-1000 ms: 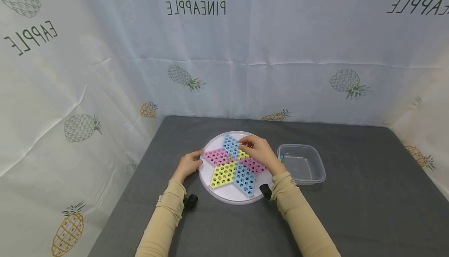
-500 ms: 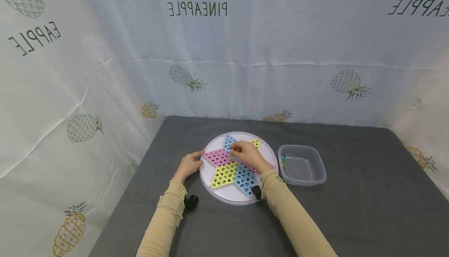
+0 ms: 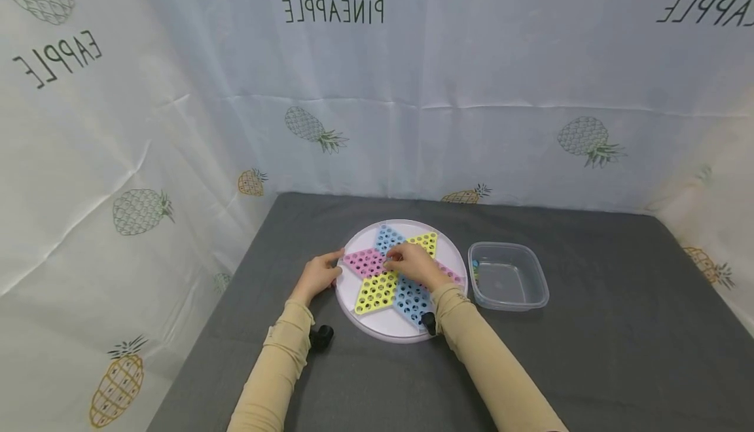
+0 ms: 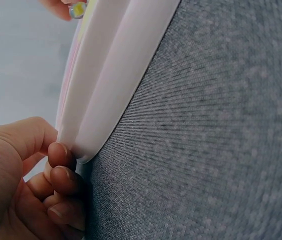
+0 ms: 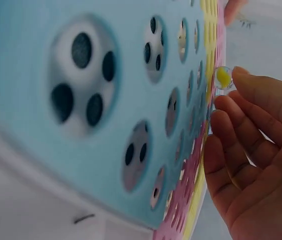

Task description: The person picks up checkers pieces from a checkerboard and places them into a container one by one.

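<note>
A round white Chinese checkers board (image 3: 377,329) with a pink, yellow and blue star of holes lies on the table. At its left edge my left hand (image 3: 318,277) grips the rim, thumb and curled fingers around it in the left wrist view. My right hand (image 3: 417,264) is over the middle of the star. A clear glass marble (image 5: 223,78) with a yellow core sits at its thumb and fingertips, pinched close to the board's surface. The marble also shows in the left wrist view, beside the right fingertips. The other right fingers are bent beside the board.
Right of the board stands a clear plastic container (image 3: 509,276) with a few small coloured marbles (image 3: 476,268) at its left side. A dark grey cloth (image 3: 618,327) covers the table, and a pineapple-print curtain (image 3: 412,78) hangs behind.
My right hand has moved left across the board, from the yellow and blue points to the marble near the centre. The left hand stays on the rim.
</note>
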Demonstrator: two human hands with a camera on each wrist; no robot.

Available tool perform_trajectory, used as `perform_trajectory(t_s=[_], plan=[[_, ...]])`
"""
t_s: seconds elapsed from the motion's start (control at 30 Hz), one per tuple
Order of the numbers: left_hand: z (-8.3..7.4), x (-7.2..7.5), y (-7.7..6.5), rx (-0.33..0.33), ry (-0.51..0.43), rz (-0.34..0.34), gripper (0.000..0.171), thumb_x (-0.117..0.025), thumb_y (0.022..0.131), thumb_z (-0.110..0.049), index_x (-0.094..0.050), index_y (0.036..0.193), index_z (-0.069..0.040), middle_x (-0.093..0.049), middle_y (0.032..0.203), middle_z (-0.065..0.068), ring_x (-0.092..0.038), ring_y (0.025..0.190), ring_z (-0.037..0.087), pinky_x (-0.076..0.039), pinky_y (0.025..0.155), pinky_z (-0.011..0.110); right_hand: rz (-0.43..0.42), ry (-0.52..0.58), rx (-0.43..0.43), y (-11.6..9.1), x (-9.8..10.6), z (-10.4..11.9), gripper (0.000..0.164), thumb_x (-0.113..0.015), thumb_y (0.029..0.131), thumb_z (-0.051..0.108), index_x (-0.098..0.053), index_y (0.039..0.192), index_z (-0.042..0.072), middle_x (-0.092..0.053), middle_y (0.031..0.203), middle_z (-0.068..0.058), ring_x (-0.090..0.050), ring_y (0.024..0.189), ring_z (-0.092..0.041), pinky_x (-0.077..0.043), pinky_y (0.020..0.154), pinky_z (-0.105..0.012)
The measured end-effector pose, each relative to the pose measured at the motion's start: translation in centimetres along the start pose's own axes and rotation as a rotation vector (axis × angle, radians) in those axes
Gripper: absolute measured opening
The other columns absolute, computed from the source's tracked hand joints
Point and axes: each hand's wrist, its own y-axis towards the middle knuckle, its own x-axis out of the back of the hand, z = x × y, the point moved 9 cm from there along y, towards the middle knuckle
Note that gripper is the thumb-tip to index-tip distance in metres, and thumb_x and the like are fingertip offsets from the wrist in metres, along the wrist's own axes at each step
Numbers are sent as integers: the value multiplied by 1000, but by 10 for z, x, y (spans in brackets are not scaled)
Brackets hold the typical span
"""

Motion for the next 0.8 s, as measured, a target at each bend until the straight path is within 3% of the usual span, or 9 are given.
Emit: perform_trajectory(t_s=[0.37,0.8], plan=[[-1,0,-1,-7,-2,4,51,-55,85,-15,-50,136,-22,-49,54,-1,-40,47,11,-35,49,25,31,-14,-16,0,-5,0,17,-65,85,23,-71,97,13,-67,91,-1,-59,83,-12,-48,82,-32],[-3,0,-2,-13,-2,8,52,-54,85,-14,-50,136,-22,-49,53,0,-40,46,12,-36,49,26,3,6,-7,0,-1,-1,12,-66,84,23,-69,93,15,-63,85,1,-55,78,-11,-46,76,-29]])
